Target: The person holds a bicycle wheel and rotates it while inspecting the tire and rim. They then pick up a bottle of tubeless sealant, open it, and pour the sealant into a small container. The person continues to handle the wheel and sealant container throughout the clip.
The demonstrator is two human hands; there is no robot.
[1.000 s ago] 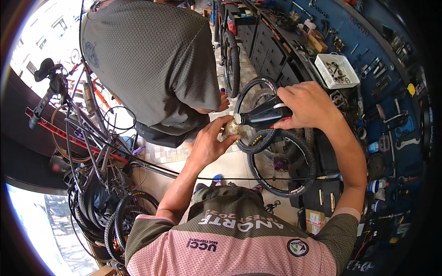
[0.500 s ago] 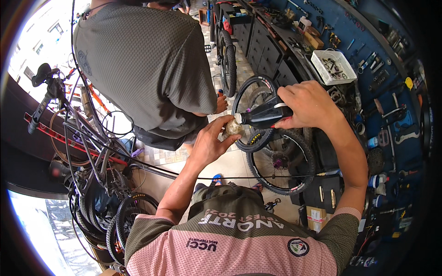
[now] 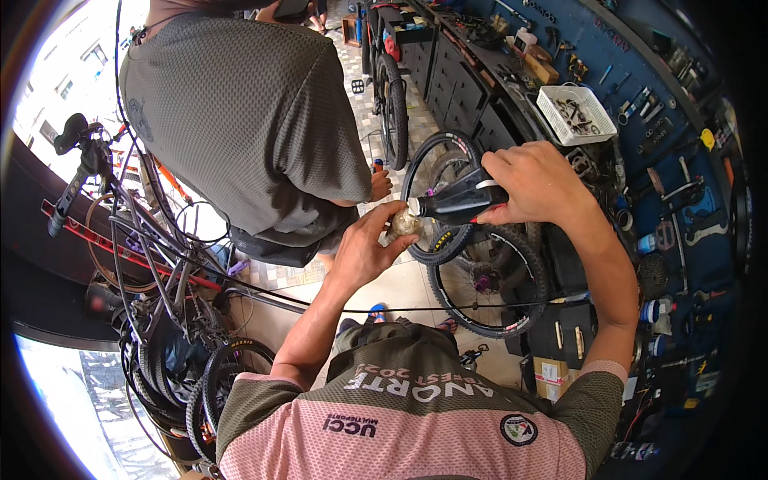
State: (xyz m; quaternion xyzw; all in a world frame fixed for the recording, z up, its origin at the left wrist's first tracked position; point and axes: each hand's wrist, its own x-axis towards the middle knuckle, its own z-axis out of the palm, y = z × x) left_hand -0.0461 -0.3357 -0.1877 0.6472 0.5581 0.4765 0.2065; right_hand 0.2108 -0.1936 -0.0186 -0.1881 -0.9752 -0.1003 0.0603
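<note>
Right hand (image 3: 534, 182) wrapped around a black squeeze bottle (image 3: 462, 200), fingers curled tight on its body, thumb underneath. Bottle long axis runs near horizontal across the view, slightly tilted: base end buried in the right palm, white cap/nozzle end pointing toward the person's left and a touch down. Nozzle tip sits right at, possibly touching, a small pale crumpled wad (image 3: 402, 225), rag or paper, can't tell which. Left hand (image 3: 364, 250) holds that wad, fingers cupped narrow around it from below, thumb side up; wad is pinched at the fingertips just beside the nozzle. Both hands are held up in front of the chest, above the tiled floor (image 3: 400, 292), bottle mid-frame. Behind and below the bottle: two bike wheels (image 3: 490, 282) with knobby tyres leaning against a dark cabinet run (image 3: 448, 76). White basket of small parts (image 3: 574, 114) on the counter top, well apart to the right of the bottle. Blue tool wall (image 3: 664, 144) further right. Another person in a grey mesh shirt (image 3: 240, 128) stands just left of the hands, back turned. Bike frame and handlebar (image 3: 80, 160) at far left, stack of tyres (image 3: 200, 384) lower left.
</note>
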